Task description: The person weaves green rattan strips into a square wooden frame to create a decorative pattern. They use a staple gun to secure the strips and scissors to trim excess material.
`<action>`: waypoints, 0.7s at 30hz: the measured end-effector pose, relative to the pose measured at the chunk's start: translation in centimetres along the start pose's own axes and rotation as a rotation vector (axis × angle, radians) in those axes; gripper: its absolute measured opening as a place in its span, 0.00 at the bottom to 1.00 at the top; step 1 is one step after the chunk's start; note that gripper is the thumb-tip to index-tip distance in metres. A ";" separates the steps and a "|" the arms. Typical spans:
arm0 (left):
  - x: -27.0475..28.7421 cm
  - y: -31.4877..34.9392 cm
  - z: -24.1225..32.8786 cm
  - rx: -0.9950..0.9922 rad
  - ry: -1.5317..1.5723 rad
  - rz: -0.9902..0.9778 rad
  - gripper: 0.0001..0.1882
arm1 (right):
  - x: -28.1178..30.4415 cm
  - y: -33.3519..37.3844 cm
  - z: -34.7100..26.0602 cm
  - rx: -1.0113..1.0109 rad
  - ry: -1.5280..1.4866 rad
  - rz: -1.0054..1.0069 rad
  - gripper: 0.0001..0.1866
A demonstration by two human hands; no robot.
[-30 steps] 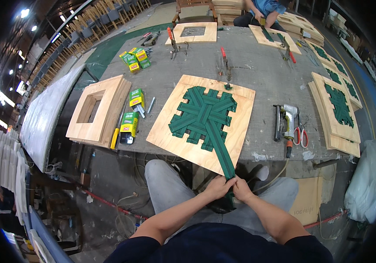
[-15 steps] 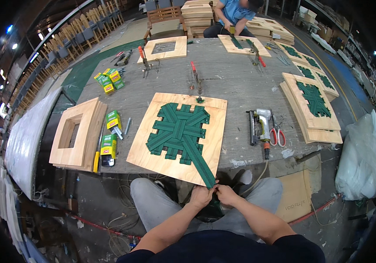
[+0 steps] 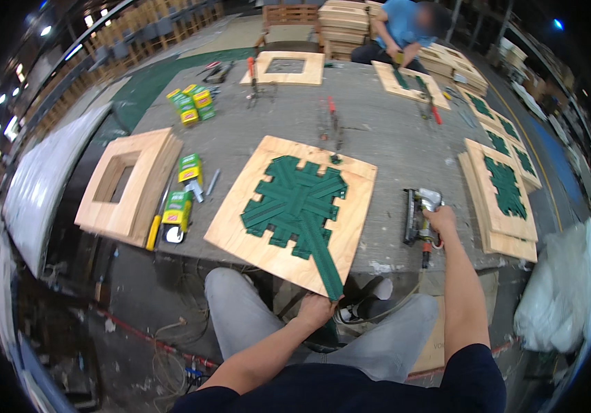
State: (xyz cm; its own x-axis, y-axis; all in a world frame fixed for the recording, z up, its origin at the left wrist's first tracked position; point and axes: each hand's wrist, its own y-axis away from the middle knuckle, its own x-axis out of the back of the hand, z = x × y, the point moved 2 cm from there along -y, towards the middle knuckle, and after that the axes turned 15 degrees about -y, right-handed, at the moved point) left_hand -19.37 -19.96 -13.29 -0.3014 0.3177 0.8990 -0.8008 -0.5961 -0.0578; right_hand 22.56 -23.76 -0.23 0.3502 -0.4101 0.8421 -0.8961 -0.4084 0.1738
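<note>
My left hand (image 3: 317,310) is closed on the loose end of a dark green webbing strap (image 3: 325,265), at the near edge of a plywood panel (image 3: 238,229). The strap joins several others woven across the panel's cut-out, their short ends spread around it. My right hand (image 3: 441,219) reaches over the table, its fingers closed around the handle of a pneumatic staple gun (image 3: 429,197). This gun lies with its black magazine to the left and an air hose at its near end. Red-handled scissors (image 3: 438,244) lie mostly hidden beneath my right hand.
Wooden frames (image 3: 102,219) are stacked at left, beside green-yellow boxes (image 3: 177,210) and a yellow-handled tool (image 3: 153,233). Webbed panels (image 3: 522,224) are piled at right. Clamps (image 3: 332,113) stand on the far table (image 3: 275,110). A co-worker (image 3: 409,27) works across on another panel.
My right hand has left the strap end and moved right and forward to the staple gun. My left hand stays at the strap. The view has shifted, so the table appears farther right.
</note>
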 end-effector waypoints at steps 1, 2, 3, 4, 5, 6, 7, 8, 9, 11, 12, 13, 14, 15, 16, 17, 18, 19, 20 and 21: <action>0.3 0.2 0.0 -0.025 -0.011 0.056 0.20 | -0.6 -0.6 -0.4 0.000 0.002 0.043 0.29; 0.3 0.2 -0.2 -0.015 -0.020 0.075 0.19 | -1.1 -1.0 -1.0 0.004 0.003 0.087 0.30; 0.3 0.2 -0.3 -0.012 -0.027 0.093 0.18 | -1.5 -1.2 -1.5 0.003 0.004 0.137 0.31; 0.3 0.3 -0.4 -0.015 -0.033 0.109 0.18 | -1.9 -1.5 -1.9 0.000 -0.029 0.133 0.31; 0.5 0.3 -0.7 -0.022 -0.028 0.126 0.18 | -2.3 -1.4 -2.5 -0.005 -0.064 0.121 0.32; 0.6 0.4 -1.0 0.000 -0.042 0.090 0.18 | -2.6 -1.3 -3.1 -0.013 -0.098 0.112 0.32; 0.6 0.4 -1.1 0.018 -0.054 0.054 0.19 | -2.9 -1.0 -3.6 -0.013 -0.209 0.078 0.27; 0.4 0.4 -0.6 0.002 -0.036 0.019 0.19 | -2.0 -1.0 -2.8 -0.030 -0.341 0.059 0.26; 0.1 0.0 0.3 -0.038 0.009 0.011 0.19 | 0.3 -0.9 -1.4 -0.044 -0.463 0.069 0.24; -0.2 0.2 -0.4 -0.003 0.002 -0.024 0.19 | -0.3 0.9 -3.3 0.059 -0.677 -0.007 0.20; -0.1 0.3 -1.0 0.020 -0.023 -0.009 0.19 | -0.8 2.6 -4.9 0.063 -0.762 -0.110 0.18; 0.2 0.2 -1.1 0.028 -0.036 0.005 0.19 | -0.6 4.3 -6.0 0.062 -0.838 -0.196 0.16; 0.3 0.4 -0.9 0.028 -0.040 0.013 0.18 | -0.5 6.2 -6.5 0.052 -0.908 -0.274 0.14; 0.4 0.3 -0.7 0.039 -0.020 -0.028 0.18 | -0.4 8.1 -6.6 0.026 -0.896 -0.330 0.15; 0.7 0.2 -0.5 0.050 0.000 -0.068 0.18 | -0.3 10.0 -6.6 0.002 -0.884 -0.385 0.15; 0.8 0.3 -0.4 0.065 0.017 -0.107 0.17 | -0.7 12.0 -6.7 -0.022 -0.873 -0.446 0.16; 0.7 0.2 -0.7 0.047 0.012 -0.038 0.17 | -1.6 14.5 -8.2 -0.021 -0.880 -0.517 0.16; 0.2 0.1 -1.2 0.028 0.010 0.034 0.17 | -2.4 17.0 -9.8 -0.017 -0.883 -0.583 0.16; -0.1 0.1 -1.0 -0.014 0.017 0.099 0.17 | -3.3 18.5 -9.8 -0.025 -0.859 -0.624 0.14; 0.2 0.1 -0.9 -0.009 0.023 0.047 0.17 | -4.4 19.9 -10.0 -0.022 -0.832 -0.655 0.13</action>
State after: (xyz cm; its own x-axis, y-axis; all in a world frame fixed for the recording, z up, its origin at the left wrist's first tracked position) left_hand -19.93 -19.31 -13.48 -0.3509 0.3066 0.8848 -0.7901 -0.6042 -0.1040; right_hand 0.41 -21.93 4.66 0.8358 -0.5480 -0.0331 -0.4667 -0.7409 0.4831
